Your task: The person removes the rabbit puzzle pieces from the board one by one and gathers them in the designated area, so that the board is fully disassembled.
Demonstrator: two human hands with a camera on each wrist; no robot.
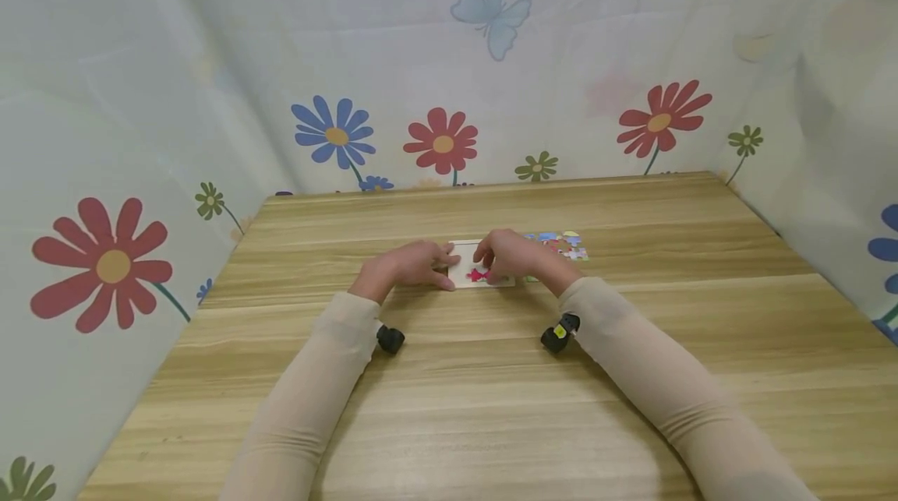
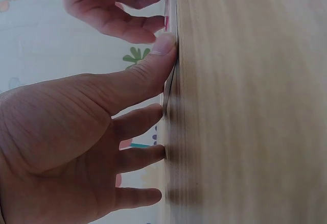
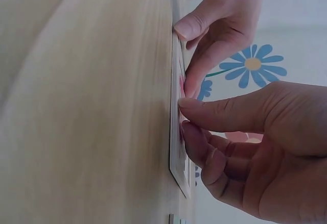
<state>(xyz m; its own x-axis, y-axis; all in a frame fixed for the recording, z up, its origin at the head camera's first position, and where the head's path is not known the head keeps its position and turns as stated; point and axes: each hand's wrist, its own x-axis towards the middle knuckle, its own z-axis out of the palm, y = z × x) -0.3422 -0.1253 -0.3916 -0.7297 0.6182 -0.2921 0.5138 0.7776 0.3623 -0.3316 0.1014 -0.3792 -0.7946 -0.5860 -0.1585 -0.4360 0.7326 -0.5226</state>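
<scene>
A small pale puzzle board (image 1: 461, 258) lies flat on the table between the two hands. A red puzzle piece (image 1: 477, 275) rests on the front part of the board. The left hand (image 1: 415, 262) steadies the board's left side; in the left wrist view its thumb (image 2: 163, 44) presses the edge and the other fingers extend toward the table. Above the board, the right hand (image 1: 514, 253) pinches a small pinkish piece against the surface with thumb (image 3: 190, 103) and curled index finger. That piece is mostly hidden by the fingertips.
Right of the board, partly behind the right hand, lies a colourful group of puzzle pieces (image 1: 571, 245). The wooden table (image 1: 477, 407) extends around the board. A flowered curtain (image 1: 393, 57) hangs behind and at both sides. Each wrist wears a black camera (image 1: 390, 340).
</scene>
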